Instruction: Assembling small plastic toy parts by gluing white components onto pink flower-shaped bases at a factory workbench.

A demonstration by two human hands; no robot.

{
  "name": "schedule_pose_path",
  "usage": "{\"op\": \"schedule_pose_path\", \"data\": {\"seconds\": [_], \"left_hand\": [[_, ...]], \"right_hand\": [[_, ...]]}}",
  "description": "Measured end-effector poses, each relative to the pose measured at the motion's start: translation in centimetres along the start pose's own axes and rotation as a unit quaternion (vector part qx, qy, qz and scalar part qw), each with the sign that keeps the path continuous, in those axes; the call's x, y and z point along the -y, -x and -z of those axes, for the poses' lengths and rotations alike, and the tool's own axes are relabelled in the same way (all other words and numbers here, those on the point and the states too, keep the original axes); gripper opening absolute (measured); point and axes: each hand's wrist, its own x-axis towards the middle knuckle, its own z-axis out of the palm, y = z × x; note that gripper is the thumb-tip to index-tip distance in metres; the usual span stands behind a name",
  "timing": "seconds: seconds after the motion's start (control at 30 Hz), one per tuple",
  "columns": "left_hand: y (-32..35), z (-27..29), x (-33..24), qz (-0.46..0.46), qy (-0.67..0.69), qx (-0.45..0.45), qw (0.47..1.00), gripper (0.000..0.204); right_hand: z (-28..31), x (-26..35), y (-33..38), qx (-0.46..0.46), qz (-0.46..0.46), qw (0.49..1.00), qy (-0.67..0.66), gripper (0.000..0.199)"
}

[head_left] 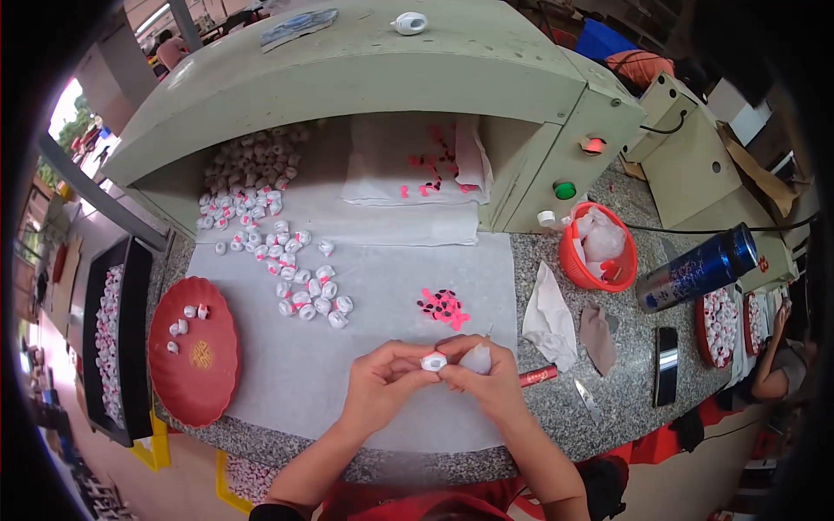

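Note:
Between the fingertips of my left hand [382, 378] is a small white rounded piece [433, 361] with a pink edge. My right hand [493, 380] grips a small translucent squeeze bottle [475, 359] with a thin needle tip pointing up and away; its fingertips also meet the white piece. Just beyond my hands, a loose pile of tiny pink and black pieces [444, 308] lies on a white sheet [382, 286]. Many similar white pieces [314, 295] are spread to the far left, running back into a pale green hooded machine [365, 76].
A red scalloped plate [184, 395] with several white pieces sits left, beside a black bin [139, 382]. To the right are a red basket [629, 252], a blue tumbler [695, 271], a phone [666, 366], a small blade [588, 401] and cloth scraps [549, 317]. Another person's arm [771, 352] shows far right.

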Motion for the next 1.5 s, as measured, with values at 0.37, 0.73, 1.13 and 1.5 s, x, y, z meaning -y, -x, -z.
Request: {"op": "schedule_pose_path", "data": {"seconds": [0.37,0.73,1.13,1.5], "left_hand": [[-3.5,-4.1,1.9,0.05,-0.104,-0.014,0.993,0.033],[0.4,3.4,6.8,0.139,-0.162,-0.046,0.976,0.018],[-5.2,8.9,9.1,-0.63,-0.282,0.419,0.59,0.02],[1.1,6.0,6.5,-0.217,-0.287,0.133,0.923,0.021]], "right_hand": [[4.3,0.3,-0.2,-0.089,0.106,0.977,0.161,0.042],[2.0,-0.6,-1.0,-0.056,0.037,0.993,0.094,0.028],[0.9,-1.9,0.5,-0.048,0.032,0.998,0.039,0.018],[0.6,0.6,0.6,-0.054,0.008,0.998,-0.003,0.023]]}}
